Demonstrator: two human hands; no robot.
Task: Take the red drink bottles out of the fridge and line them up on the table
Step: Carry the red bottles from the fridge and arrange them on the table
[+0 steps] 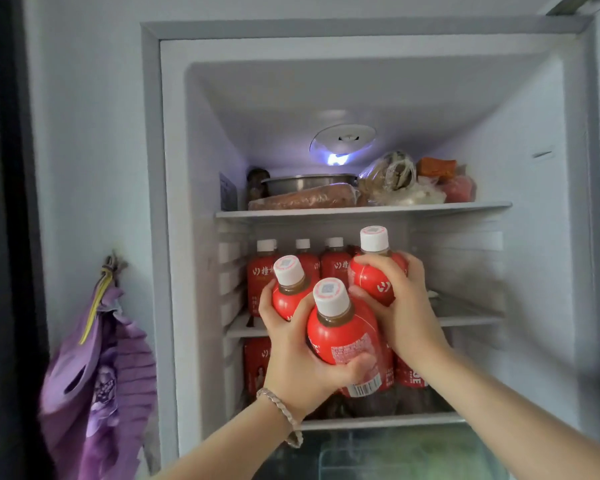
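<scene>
three red drink bottles are held in front of the open fridge [168, 209]: a rear bottle [284, 292] and a front bottle [347, 337] are clasped together in the left grip [291, 355], and a third bottle [374, 275] is grasped by the right grip [404, 306], fingers curled round its shoulder. the bench is out of view, so no lined-up bottle can be confirmed. several remaining red bottles [336, 268] are seen standing on the middle shelf [465, 320] and lower bottles [257, 358] on the shelf beneath, so the task is judged far from complete.
</scene>
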